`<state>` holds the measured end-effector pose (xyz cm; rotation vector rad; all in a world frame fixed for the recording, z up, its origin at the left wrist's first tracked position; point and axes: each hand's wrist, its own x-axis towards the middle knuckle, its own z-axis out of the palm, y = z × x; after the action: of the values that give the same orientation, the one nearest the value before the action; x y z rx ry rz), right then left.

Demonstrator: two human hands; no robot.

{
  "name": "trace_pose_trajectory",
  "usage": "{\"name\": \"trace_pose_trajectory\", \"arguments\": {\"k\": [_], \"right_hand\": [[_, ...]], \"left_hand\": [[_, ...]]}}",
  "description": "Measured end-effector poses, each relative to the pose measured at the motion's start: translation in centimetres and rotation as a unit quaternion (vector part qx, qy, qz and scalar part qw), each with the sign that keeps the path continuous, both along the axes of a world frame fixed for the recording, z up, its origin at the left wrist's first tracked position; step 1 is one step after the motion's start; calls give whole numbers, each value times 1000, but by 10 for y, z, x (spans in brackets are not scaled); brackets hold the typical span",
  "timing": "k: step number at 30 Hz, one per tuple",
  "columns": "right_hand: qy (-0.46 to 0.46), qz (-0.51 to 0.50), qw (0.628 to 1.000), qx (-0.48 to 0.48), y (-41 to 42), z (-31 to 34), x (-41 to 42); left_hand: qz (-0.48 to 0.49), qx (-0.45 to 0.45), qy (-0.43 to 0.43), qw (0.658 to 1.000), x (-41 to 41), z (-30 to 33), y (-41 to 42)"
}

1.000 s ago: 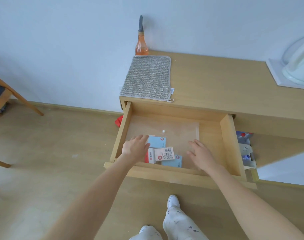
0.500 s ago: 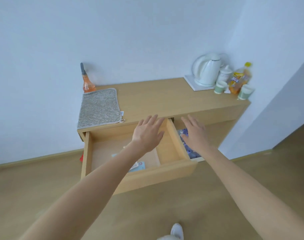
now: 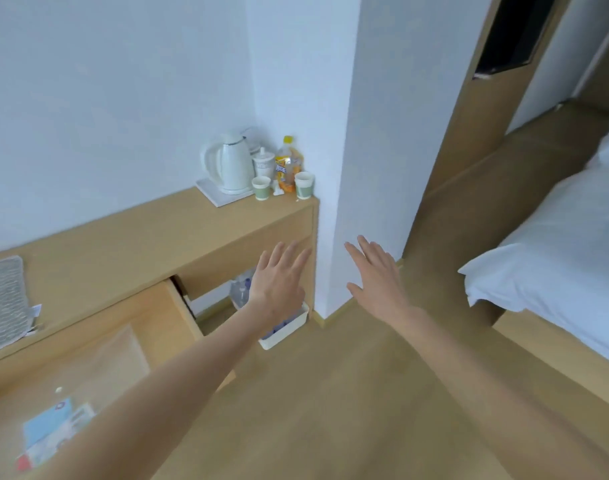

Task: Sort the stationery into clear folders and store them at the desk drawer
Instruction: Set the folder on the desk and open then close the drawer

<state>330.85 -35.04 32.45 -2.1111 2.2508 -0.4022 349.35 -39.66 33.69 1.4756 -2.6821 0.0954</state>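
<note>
Stationery (image 3: 50, 431) in drawer (image 3: 178, 308), well apart from hands

Single view: head camera, worn by you, wide-angle, looking forward and down past the desk (image 3: 129, 237) end toward the wall corner; open drawer (image 3: 178, 306) at lower left, close, somewhat blurred.

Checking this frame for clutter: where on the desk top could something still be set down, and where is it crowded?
The desk top shows a bare stretch between the grey mat and the kettle's tray. The corner by the wall is crowded: kettle, orange bottle, two paper cups. The open drawer holds a clear folder.
</note>
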Motion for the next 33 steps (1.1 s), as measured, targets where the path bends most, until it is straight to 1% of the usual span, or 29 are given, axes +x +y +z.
{"name": "trace_pose_trajectory", "arguments": {"k": [2, 5, 8, 11, 18, 26, 29, 33], "right_hand": [[19, -41, 999, 7, 14, 2, -61], [22, -101, 995, 4, 34, 10, -137], [23, -152, 988, 4, 53, 15, -189], [22, -191, 981, 9, 69, 16, -222], [27, -271, 962, 24, 98, 8, -242], [17, -384, 923, 25, 119, 1, -246], [3, -402, 915, 41, 115, -7, -245], [-11, -402, 914, 48, 90, -19, -260]], "left_hand": [[-24, 8, 16, 1000, -63, -3, 1], [-71, 23, 38, 997, -147, -4, 8], [-120, 30, 54, 991, -212, -2, 16], [-155, 45, 59, 985, -255, -1, 19], [-238, 30, 61, 969, -296, -5, 15], [-339, 52, 111, 933, -332, -6, 3], [-360, 62, 106, 925, -338, -15, -4], [-362, 78, 102, 924, -357, -24, -29]]}}
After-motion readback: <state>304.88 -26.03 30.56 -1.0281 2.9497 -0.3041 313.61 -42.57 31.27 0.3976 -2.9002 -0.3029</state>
